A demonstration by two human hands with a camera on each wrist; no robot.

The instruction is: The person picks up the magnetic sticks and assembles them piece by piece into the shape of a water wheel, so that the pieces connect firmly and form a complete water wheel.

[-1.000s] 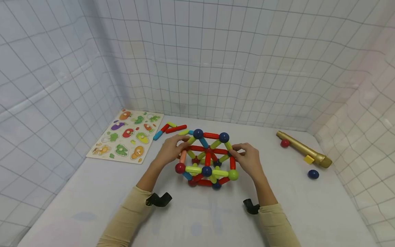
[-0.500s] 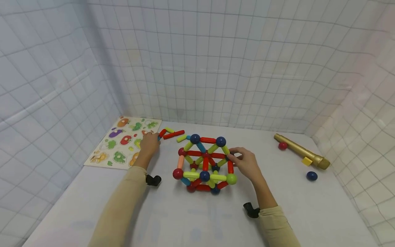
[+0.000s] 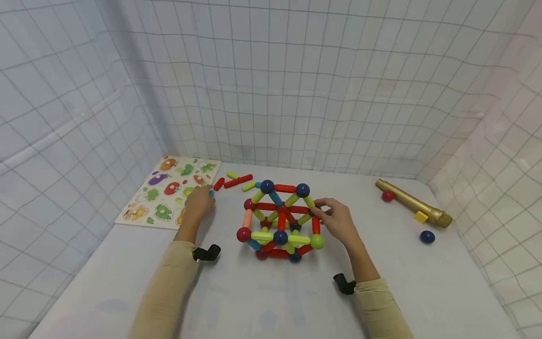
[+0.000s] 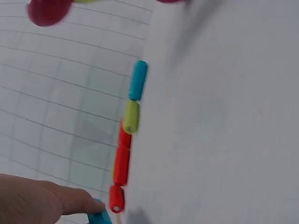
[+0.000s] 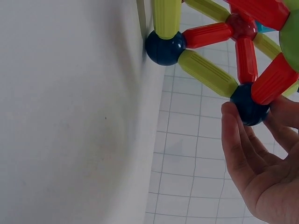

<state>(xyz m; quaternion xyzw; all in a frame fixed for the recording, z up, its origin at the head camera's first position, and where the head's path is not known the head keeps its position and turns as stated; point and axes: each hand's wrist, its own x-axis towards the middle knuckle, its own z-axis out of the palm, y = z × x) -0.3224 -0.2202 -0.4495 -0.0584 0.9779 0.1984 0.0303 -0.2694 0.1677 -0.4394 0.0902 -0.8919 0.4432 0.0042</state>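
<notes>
A frame of coloured magnetic sticks and balls [image 3: 282, 208] stands on the table in the middle of the head view. My right hand [image 3: 337, 220] is at its right side, with thumb and fingers pinching a dark blue ball [image 5: 250, 105] that joins several sticks. Farther left, over the edge of the picture board, my left hand [image 3: 199, 202] holds a short blue magnetic stick [image 4: 99, 217] between its fingers. Much of that stick is hidden by the hand in the head view. Beside it lies a short red stick [image 3: 219, 183].
The board with vegetable pictures [image 3: 163, 212] lies at left. Loose sticks, including a long red one [image 3: 238, 181], lie behind the frame. At right are a gold microphone [image 3: 410, 200], a red ball [image 3: 387, 195], a yellow block [image 3: 421, 216] and a dark blue ball [image 3: 427, 237].
My left hand has left the frame's left side, reached left to the loose sticks and drawn the blue one away from the red one. My right hand has stayed at the frame.
</notes>
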